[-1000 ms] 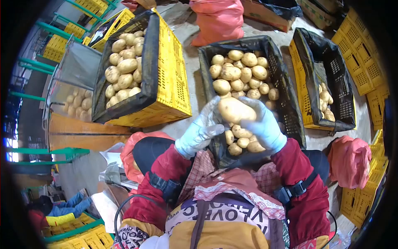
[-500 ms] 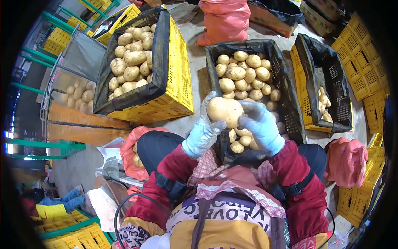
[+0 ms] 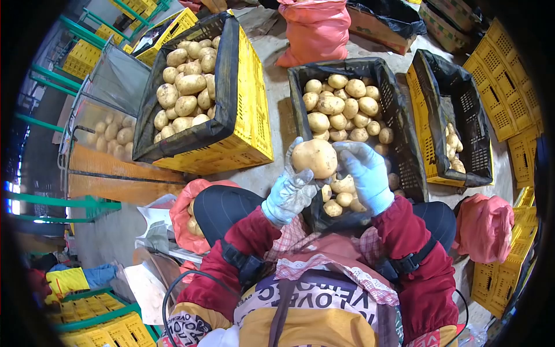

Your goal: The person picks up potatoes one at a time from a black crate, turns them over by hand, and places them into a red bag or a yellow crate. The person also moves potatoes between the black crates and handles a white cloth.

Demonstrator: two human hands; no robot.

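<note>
Gripping potato (image 3: pixel 314 157) above crate rim (image 3: pixel 300 124)

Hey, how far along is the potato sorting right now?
Looks done: the tilted yellow crate is heaped with large potatoes, and the right-hand crate holds a few small ones. In hand: the left hand and right hand grip one large potato above the middle crate. Left: that crate is still full of mixed potatoes.

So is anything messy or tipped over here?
Yes. The yellow crate on the left leans tilted, propped up on one side, though its potatoes stay inside. Otherwise nothing looks spilled; both hands hold one big potato.
</note>
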